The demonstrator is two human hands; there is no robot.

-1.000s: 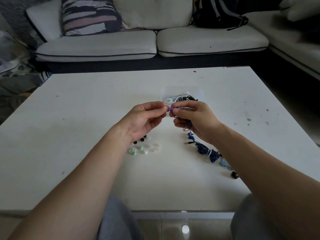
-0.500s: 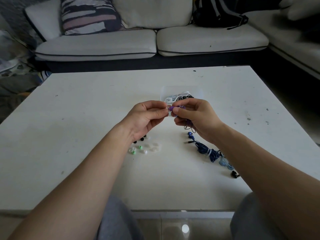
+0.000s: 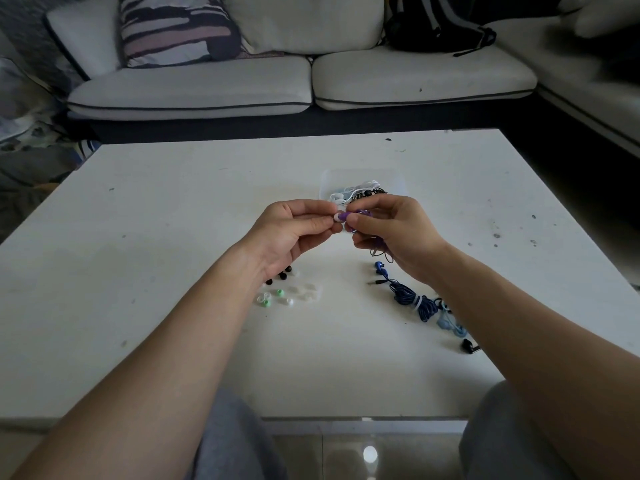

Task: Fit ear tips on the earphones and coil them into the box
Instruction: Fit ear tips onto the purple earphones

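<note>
As left hand (image 3: 294, 230) pinches the white ear tip (image 3: 336, 216) and right hand (image 3: 391, 230) pinches the purple earbud (image 3: 345, 215), a skewed push could pop the tip loose.

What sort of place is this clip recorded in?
Most likely a home living room: a light sofa with a striped cushion stands behind the low white table, and a dark backpack lies on the seat.

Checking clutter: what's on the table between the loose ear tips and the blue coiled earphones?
Nothing: head view shows bare table between the ear tips and the blue earphones.
</note>
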